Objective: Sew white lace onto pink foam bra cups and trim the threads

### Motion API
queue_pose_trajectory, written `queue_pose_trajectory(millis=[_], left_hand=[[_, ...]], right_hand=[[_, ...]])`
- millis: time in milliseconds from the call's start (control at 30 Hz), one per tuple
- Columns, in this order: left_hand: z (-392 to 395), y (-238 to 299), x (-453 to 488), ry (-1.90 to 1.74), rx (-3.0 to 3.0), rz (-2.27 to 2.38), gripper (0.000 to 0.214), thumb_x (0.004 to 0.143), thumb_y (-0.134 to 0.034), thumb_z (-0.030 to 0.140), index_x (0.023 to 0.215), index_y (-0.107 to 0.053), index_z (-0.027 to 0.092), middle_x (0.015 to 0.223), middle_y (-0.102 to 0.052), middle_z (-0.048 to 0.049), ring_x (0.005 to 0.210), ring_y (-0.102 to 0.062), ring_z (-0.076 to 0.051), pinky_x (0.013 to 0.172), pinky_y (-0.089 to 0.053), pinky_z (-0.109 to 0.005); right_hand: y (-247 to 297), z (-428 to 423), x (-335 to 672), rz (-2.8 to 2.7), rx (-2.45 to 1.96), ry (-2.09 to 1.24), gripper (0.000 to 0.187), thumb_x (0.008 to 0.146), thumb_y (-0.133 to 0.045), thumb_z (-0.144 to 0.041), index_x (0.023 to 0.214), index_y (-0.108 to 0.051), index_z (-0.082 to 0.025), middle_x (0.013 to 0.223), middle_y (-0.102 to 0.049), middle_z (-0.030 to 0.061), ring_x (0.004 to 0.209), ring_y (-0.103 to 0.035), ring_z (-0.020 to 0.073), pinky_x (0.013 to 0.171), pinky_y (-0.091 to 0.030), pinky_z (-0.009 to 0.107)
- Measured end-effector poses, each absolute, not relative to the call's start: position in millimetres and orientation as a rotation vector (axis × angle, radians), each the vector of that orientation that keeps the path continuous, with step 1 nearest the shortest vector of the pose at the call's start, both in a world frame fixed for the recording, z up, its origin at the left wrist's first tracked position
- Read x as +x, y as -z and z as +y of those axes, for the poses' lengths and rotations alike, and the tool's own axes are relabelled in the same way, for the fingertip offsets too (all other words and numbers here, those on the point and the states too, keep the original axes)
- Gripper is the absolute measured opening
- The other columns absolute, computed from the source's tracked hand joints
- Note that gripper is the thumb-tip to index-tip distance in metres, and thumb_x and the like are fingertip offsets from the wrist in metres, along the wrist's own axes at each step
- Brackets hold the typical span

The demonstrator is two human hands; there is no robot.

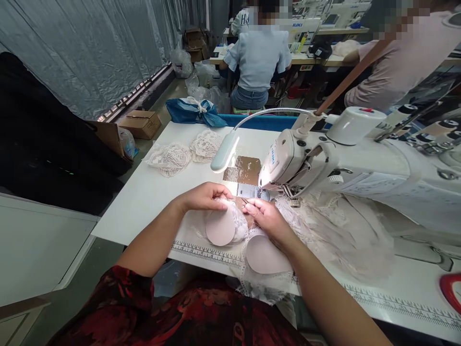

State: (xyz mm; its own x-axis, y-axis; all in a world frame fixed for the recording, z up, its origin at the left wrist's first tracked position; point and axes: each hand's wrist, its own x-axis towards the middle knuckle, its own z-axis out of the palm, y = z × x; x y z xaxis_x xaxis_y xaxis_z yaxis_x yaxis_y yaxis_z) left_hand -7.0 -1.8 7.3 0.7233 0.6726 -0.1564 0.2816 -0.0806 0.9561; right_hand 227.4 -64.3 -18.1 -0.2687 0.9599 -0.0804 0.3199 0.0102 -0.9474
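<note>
Held the lace-trimmed upper edge of a smooth, pale-pink rounded cup [220, 228] in the left hand [207, 196], with thumb and fingertips closed on it, just off the near left side of the white metal sewing machine [284, 154] with blue lettering. Gripped a small, dark, slender tool [245, 201] between closed thumb and fingertips of the right hand [266, 216], on the near side of the sewing machine's needle end; could not tell its exact kind, nor any contact with the lace.

Had a second smooth, pale-pink cup [266, 254] under the right wrist, farther from the sewing machine than the first, not gripped, and white floral lace [240, 223] between the hands. Seemed part-way through: probably had cups and lace already joined in one piece, with detail work at the upper edge apparently left. Could not sort finished seams from unfinished ones.

Had two cream scalloped lace pieces [173, 158] [206, 145] lying left of the sewing machine, untouched; could not tell them done or waiting. Had pale, sheer lace-edged fabric [345, 235] heaped along the sewing machine's near side, close by the right hand, with no certain link to the cups.
</note>
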Motion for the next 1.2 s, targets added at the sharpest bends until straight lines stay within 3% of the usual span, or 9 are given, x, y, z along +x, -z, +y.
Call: queue_pose_trajectory(millis=[100, 233, 400, 500, 600, 900, 1200], left_hand=[[-8, -4, 6, -0.431, 1.659, 0.759, 0.039, 0.076, -0.070, 0.035, 0.107, -0.065, 0.013, 0.099, -0.065, -0.0079, 0.085, -0.058, -0.017, 0.074, -0.045, -0.026], [-13, 0, 18, -0.448, 1.693, 0.825, 0.036, 0.074, -0.071, 0.037, 0.100, -0.066, 0.014, 0.092, -0.064, -0.0041, 0.080, -0.056, -0.015, 0.071, -0.043, -0.023], [-15, -2, 24, -0.371, 1.609, 0.763, 0.029, 0.078, -0.066, 0.039, 0.072, -0.063, 0.011, 0.068, -0.053, 0.0009, 0.064, -0.046, -0.010, 0.057, -0.034, -0.020], [-14, -3, 24, -0.360, 1.468, 0.765, 0.029, 0.076, -0.068, 0.038, 0.069, -0.061, 0.011, 0.063, -0.050, 0.0021, 0.060, -0.042, -0.009, 0.055, -0.033, -0.021], [-13, -2, 22, -0.377, 1.384, 0.797, 0.029, 0.074, -0.071, 0.038, 0.068, -0.061, 0.010, 0.063, -0.051, 0.0018, 0.059, -0.044, -0.009, 0.056, -0.034, -0.022], [-11, 10, 23, -0.406, 1.368, 0.753, 0.031, 0.073, -0.073, 0.039, 0.076, -0.069, 0.009, 0.065, -0.055, 0.0005, 0.064, -0.048, -0.011, 0.060, -0.035, -0.023], [-12, 10, 27, -0.383, 1.433, 0.700, 0.035, 0.073, -0.073, 0.041, 0.062, -0.062, 0.010, 0.059, -0.047, 0.0019, 0.059, -0.041, -0.009, 0.054, -0.031, -0.022]], right_hand=[[15, -65, 222, -1.689, -1.294, -1.258, 0.027, 0.081, -0.061, -0.043, 0.091, -0.065, -0.019, 0.086, -0.066, 0.0031, 0.080, -0.059, 0.0189, 0.070, -0.046, 0.030], [12, -67, 221, -1.708, -1.301, -1.189, 0.023, 0.084, -0.056, -0.040, 0.081, -0.065, -0.019, 0.077, -0.064, 0.0016, 0.074, -0.056, 0.0176, 0.069, -0.045, 0.030], [18, -66, 224, -1.567, -1.257, -1.242, 0.028, 0.083, -0.059, -0.040, 0.102, -0.065, -0.020, 0.094, -0.068, 0.0055, 0.088, -0.061, 0.0208, 0.079, -0.048, 0.034], [22, -64, 228, -1.451, -1.228, -1.360, 0.039, 0.086, -0.055, -0.045, 0.115, -0.060, -0.020, 0.086, -0.066, 0.0039, 0.073, -0.060, 0.0169, 0.070, -0.049, 0.032], [23, -64, 233, -1.448, -1.219, -1.405, 0.040, 0.088, -0.050, -0.047, 0.114, -0.061, -0.019, 0.076, -0.062, 0.0008, 0.061, -0.054, 0.0133, 0.063, -0.047, 0.029], [15, -66, 230, -1.542, -1.202, -1.465, 0.035, 0.082, -0.062, -0.041, 0.109, -0.064, -0.018, 0.078, -0.065, 0.0024, 0.070, -0.059, 0.0156, 0.066, -0.048, 0.030], [16, -65, 227, -1.650, -1.216, -1.312, 0.026, 0.082, -0.062, -0.042, 0.095, -0.067, -0.020, 0.090, -0.071, 0.0058, 0.084, -0.064, 0.0205, 0.074, -0.050, 0.033]])
